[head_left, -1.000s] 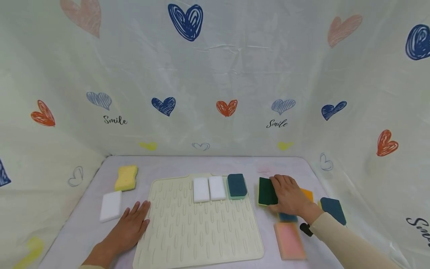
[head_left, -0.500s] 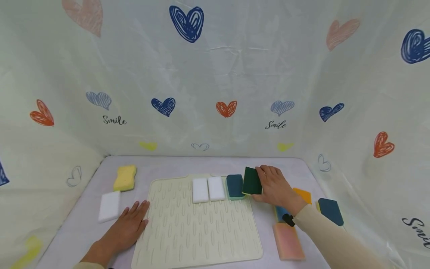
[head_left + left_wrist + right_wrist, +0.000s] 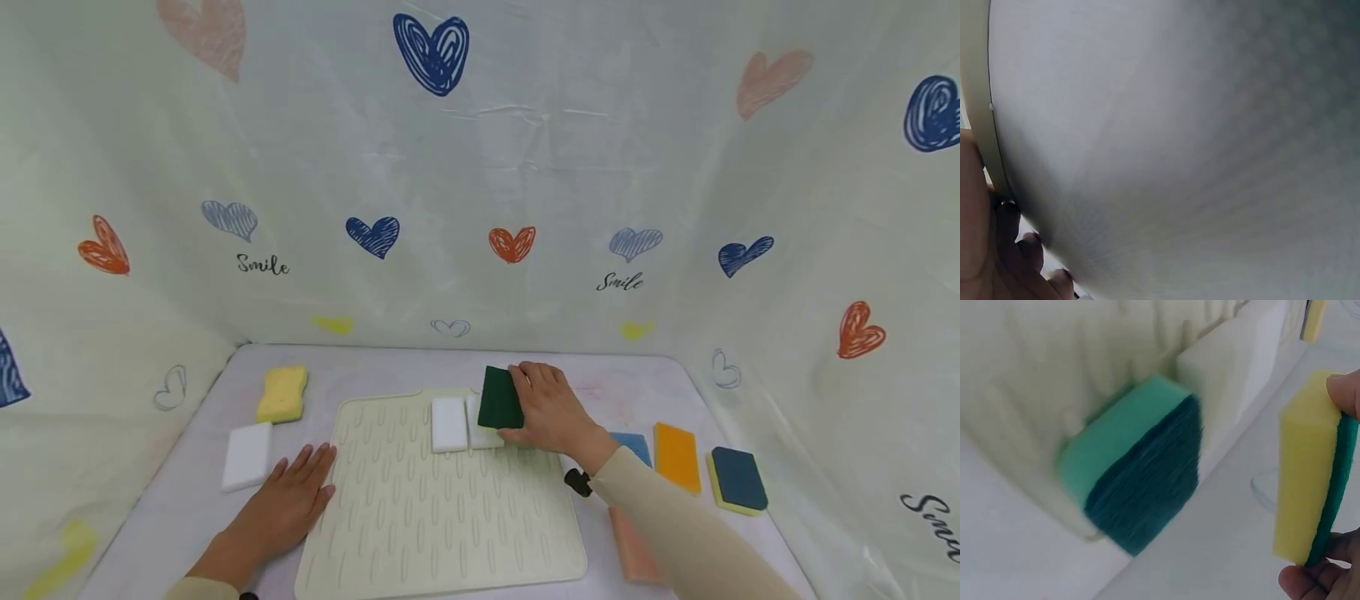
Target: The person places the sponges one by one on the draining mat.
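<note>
My right hand grips a scouring sponge by its edges, raised over the back of the cream ribbed mat. In the right wrist view this sponge shows a thick yellow side and a dark green scouring face, pinched between thumb and fingers. A teal sponge lies on the mat there; the hand hides it in the head view. Two white sponges, one at the left and one partly covered, lie beside it. My left hand rests with fingers extended on the mat's left edge.
Left of the mat are a yellow sponge and a white block. To the right lie a blue sponge, an orange one, a dark blue-and-yellow one and a pink one partly under the sleeve.
My right hand has lifted the green-and-yellow sponge from the table right of the mat and carried it left over the mat's back row. The left hand has stayed in place.
</note>
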`<state>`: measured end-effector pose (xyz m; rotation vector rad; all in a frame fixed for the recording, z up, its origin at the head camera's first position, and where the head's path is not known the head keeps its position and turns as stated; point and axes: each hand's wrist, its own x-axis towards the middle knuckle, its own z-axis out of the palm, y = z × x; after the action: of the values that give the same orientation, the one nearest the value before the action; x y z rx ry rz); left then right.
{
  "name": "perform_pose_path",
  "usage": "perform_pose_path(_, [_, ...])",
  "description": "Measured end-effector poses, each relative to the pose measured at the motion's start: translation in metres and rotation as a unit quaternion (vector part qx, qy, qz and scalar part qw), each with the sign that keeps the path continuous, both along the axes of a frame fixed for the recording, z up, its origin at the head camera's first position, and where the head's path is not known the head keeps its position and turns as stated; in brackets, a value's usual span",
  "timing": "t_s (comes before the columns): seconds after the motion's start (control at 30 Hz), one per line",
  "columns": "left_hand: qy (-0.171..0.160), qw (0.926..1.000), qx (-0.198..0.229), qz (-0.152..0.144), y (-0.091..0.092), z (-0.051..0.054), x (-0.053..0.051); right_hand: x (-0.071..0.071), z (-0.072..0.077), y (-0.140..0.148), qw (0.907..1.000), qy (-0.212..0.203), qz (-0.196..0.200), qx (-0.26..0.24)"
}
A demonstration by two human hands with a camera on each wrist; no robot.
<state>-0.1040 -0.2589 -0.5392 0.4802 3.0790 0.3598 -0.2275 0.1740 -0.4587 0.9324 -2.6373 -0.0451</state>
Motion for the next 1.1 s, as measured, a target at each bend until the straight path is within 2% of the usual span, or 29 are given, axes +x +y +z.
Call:
perform_pose_path(0.23, [-0.008, 1.0, 0.003, -0.001, 0.003, 0.003, 0.0, -0.002, 0.003, -0.041, 0.9994, -0.008, 0.018, 0.028])
perform_pose_path(0.37, [0.011, 0.9999, 0.011, -0.002, 0.003, -0.001, 0.0, -0.003, 0.007, -0.063, 0.9987, 0.004, 0.038, 0.035])
perform_pose_path(0.47, [0.011, 0.9999, 0.012, -0.001, 0.003, -0.001, 0.0, -0.005, 0.006, -0.08, 0.9977, 0.007, 0.045, 0.051])
perform_pose_path(0.6, [-0.011, 0.9999, 0.005, 0.0, 0.005, 0.004, 0.0, -0.008, 0.003, -0.101, 0.9961, -0.027, 0.041, 0.073])
perform_pose_path(0.8, [-0.026, 0.9996, 0.007, 0.003, 0.003, 0.001, -0.002, -0.01, -0.003, -0.131, 0.9914, -0.088, 0.041, 0.087])
perform_pose_path(0.97, [-0.043, 0.999, 0.009, 0.008, 0.004, 0.002, -0.003, -0.009, -0.014, -0.148, 0.9886, -0.111, 0.044, 0.092])
perform_pose_path(1.1, [-0.041, 0.9991, 0.009, 0.008, 0.004, 0.004, -0.001, -0.009, -0.023, -0.154, 0.9874, -0.115, 0.04, 0.101])
